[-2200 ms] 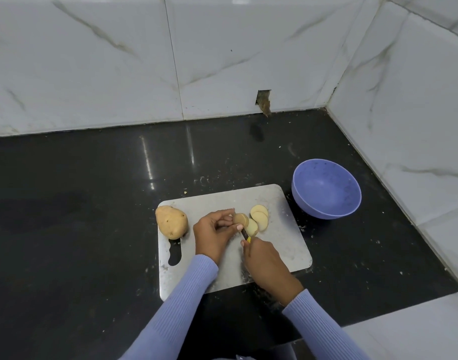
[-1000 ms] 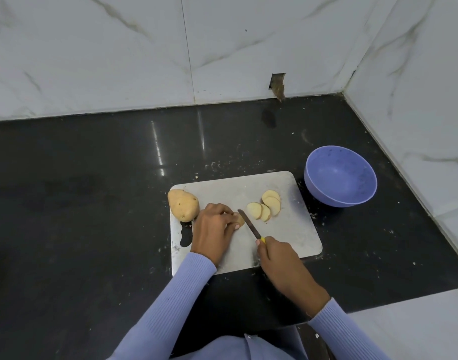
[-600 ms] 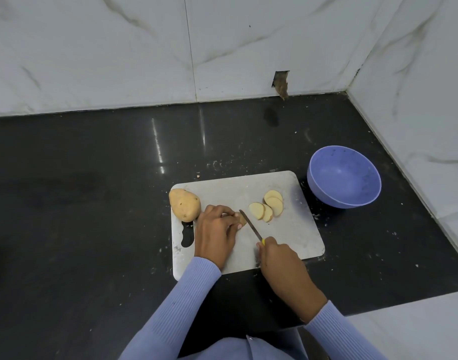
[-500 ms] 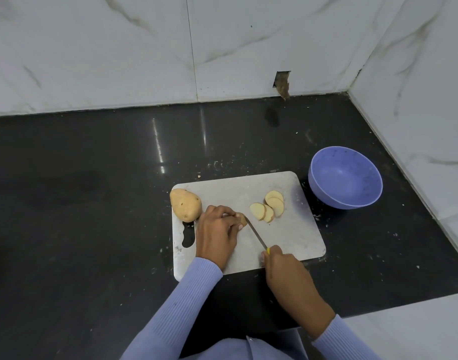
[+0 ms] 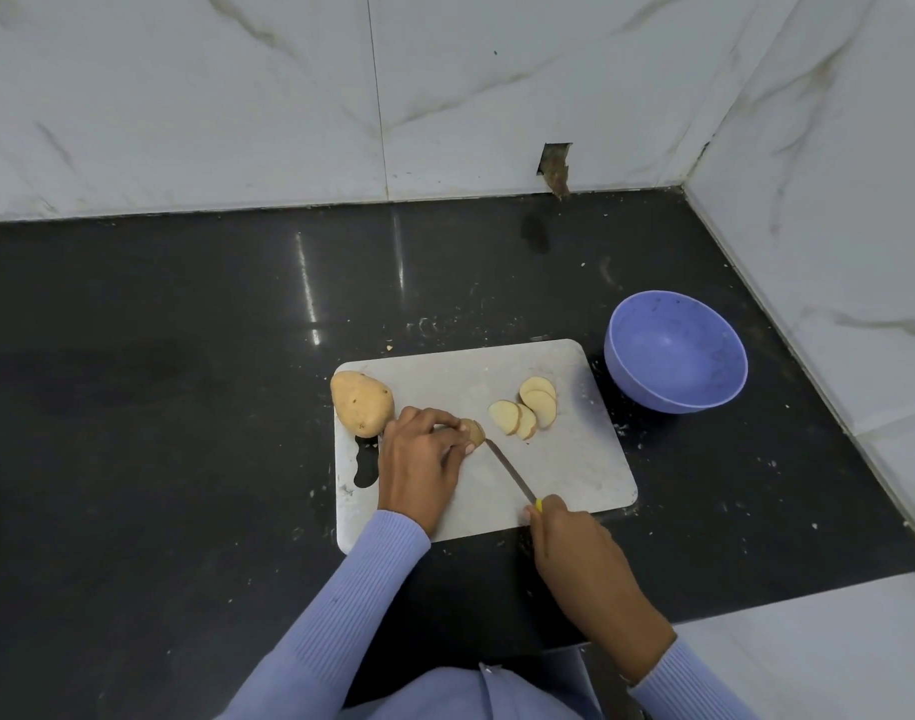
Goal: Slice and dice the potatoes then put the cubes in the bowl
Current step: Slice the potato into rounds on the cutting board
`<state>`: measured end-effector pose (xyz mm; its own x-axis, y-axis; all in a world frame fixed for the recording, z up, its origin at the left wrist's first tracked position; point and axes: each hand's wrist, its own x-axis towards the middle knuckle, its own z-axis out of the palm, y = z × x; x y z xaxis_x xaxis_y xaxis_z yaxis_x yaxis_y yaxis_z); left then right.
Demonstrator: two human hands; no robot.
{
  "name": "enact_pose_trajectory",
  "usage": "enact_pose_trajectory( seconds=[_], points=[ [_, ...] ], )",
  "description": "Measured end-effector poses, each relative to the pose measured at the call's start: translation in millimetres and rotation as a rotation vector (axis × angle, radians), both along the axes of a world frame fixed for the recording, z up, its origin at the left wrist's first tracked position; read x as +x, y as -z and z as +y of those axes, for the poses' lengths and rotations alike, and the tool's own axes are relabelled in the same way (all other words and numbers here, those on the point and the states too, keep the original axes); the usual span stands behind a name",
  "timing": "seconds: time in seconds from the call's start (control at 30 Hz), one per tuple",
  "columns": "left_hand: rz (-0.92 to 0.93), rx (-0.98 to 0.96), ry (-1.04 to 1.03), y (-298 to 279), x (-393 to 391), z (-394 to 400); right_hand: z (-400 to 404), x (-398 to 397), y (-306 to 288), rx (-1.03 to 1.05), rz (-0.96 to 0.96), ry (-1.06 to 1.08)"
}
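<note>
At the centre of the frame, on the board (image 5: 575, 459), I see my left hand (image 5: 424, 459) curled over the last stub (image 5: 473, 431) of the potato being sliced, fingertips pinching it so only its cut end shows toward the right. My right hand (image 5: 575, 553), lower right of centre, is clamped on the knife (image 5: 510, 472), whose blade runs diagonally up and left, its tip touching or just beside the stub's exposed end. So the stub lies up-left of the knife hand, and the blade's long axis points straight at it; I judge the next cut must fall close against my left fingertips, with little potato left to hold. The slices (image 5: 525, 413) lie just right of the stub, the whole potato (image 5: 362, 402) at the board's left edge, and the bowl (image 5: 676, 350), with nothing in it, sits on the bench beyond the board's upper right corner.
</note>
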<state>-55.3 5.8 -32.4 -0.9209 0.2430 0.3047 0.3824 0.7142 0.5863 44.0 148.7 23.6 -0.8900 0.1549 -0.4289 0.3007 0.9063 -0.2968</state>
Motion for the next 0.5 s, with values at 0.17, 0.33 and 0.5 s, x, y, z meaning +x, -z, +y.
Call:
enact_pose_trajectory(
  seconds=[0.17,0.33,0.5],
  points=[
    [-0.003,-0.019,-0.017,-0.3,2.7,-1.7,4.1,0.6,-3.5,-0.044,0.018,0.029],
    [-0.003,0.000,-0.029,-0.4,4.8,-3.1,-2.5,-7.3,-5.0,-0.133,0.070,0.037],
    [-0.013,0.041,-0.027,2.6,4.9,-3.7,-11.9,-23.7,3.1,-0.136,0.062,0.014]
  ],
)
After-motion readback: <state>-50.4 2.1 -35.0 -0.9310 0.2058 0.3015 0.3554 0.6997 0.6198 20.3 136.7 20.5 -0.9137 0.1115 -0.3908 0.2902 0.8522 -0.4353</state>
